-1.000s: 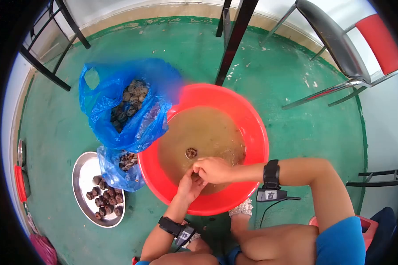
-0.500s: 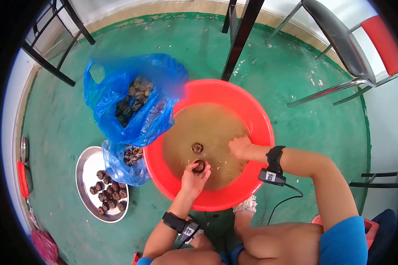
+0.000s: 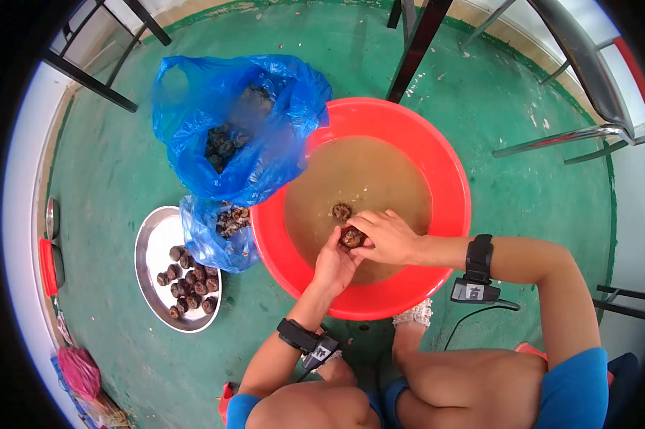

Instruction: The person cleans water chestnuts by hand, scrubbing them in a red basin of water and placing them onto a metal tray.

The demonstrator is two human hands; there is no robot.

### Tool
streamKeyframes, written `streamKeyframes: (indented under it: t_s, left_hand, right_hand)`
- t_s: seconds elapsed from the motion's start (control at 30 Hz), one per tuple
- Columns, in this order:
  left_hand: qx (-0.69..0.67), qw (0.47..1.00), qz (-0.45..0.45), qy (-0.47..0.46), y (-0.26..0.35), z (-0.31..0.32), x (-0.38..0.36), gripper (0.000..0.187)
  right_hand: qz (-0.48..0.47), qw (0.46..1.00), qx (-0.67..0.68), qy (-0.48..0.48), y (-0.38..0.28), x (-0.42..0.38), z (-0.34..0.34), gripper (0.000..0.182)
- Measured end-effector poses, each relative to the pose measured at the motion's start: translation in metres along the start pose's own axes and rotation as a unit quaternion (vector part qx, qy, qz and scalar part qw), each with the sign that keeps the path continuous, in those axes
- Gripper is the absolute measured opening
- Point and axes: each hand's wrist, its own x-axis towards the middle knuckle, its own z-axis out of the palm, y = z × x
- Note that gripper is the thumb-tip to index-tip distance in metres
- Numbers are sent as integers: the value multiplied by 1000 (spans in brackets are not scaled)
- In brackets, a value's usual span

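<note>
A dark brown round piece [image 3: 352, 237] is held between both hands over the red basin [image 3: 447, 168]. My left hand [image 3: 335, 266] grips it from below and the left, fingers closed around its side. My right hand [image 3: 385, 238] closes its fingers on the top and right of the same piece. Just above the hands, a second brown piece [image 3: 341, 211] sits in the cloudy, tan water [image 3: 365, 164] of the basin. The basin's bottom is hidden by the water.
Left of the basin, an open blue bag [image 3: 193, 154] holds dark lumps, with a smaller blue bag [image 3: 211, 247] of brown bits below. A metal tray [image 3: 150, 286] bears several brown pieces. Black furniture legs [image 3: 417, 53] and a chair [image 3: 587, 68] stand behind.
My right hand has come out of the water at the basin's right side and joined my left hand on the piece. The whole view has shifted, with the basin now higher and further right.
</note>
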Motion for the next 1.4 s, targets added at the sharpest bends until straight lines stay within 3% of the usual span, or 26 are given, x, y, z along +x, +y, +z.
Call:
streamKeyframes:
  t_s: [0.17, 0.33, 0.4, 0.63, 0.73, 0.8, 0.87, 0.93, 1.03, 1.23, 1.27, 1.3, 1.4]
  left_hand:
    - [76, 997, 26, -4, 3, 6, -4, 41]
    - [83, 996, 38, -25, 3, 11, -8, 36]
    - [141, 986, 89, -19, 0, 14, -10, 36]
    - [138, 978, 144, -60, -3, 11, -8, 46]
    - [133, 977, 153, -62, -3, 9, -7, 47]
    - [28, 990, 128, -45, -1, 11, -7, 47]
    - [33, 992, 98, -71, 3, 8, -7, 47]
    - [39, 992, 70, -95, 6, 10, -8, 47]
    - [64, 991, 104, -47, 1, 12, -10, 47]
    - [8, 990, 120, -71, 1, 7, -7, 47]
    - [20, 990, 132, -40, 0, 9, -7, 43]
    - [33, 989, 144, -8, 0, 11, -7, 40]
    - [58, 989, 135, -26, 1, 10, -6, 33]
  right_hand:
    - [-39, 998, 35, 36, 4, 0, -6, 44]
    - [9, 1000, 26, -3, 1, 2, -13, 42]
    - [-5, 999, 42, 16, 1, 2, -12, 42]
    - [-89, 992, 62, 69, 7, -1, -10, 38]
    - [-71, 993, 66, 61, 6, -2, -13, 37]
    - [-92, 989, 55, 97, 4, 0, -14, 35]
    - [-108, 985, 51, 128, 2, -2, -13, 34]
    - [-67, 988, 91, 108, 1, -1, -13, 36]
    - [-96, 978, 154, 102, 2, 0, -16, 37]
    - [-74, 980, 155, 100, -2, -4, -16, 32]
    - [-74, 980, 155, 100, -3, -4, -16, 32]
    - [-51, 978, 175, 98, -5, -3, -16, 31]
    - [3, 973, 220, 68, -11, -2, -20, 29]
